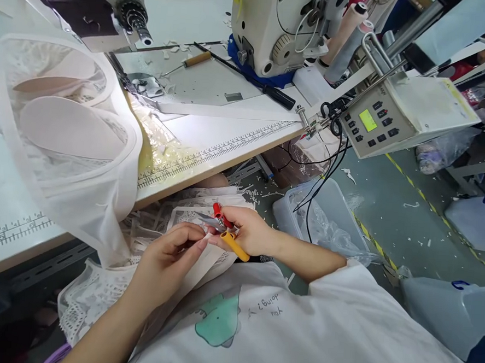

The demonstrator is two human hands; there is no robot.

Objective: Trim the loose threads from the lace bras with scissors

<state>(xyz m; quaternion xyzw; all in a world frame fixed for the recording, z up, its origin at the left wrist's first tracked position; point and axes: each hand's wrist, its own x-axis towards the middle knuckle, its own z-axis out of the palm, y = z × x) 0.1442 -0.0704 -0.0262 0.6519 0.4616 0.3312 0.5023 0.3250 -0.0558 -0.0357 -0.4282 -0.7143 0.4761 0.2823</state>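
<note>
My right hand is closed around a pair of thread snips with a red and an orange handle. The blades point left, close to the fingers of my left hand. That hand pinches the edge of a piece of white fabric in front of my lap. The tips of both hands are very near each other at the fabric. More white lace pieces lie on my lap below the table edge. A white bra rests on the table to the left, its lower part hanging over the edge.
A sewing machine stands on the table, whose edge carries a printed ruler. A screwdriver and a wooden-handled awl lie by it. At right are a control box, cables and a plastic bin on the floor.
</note>
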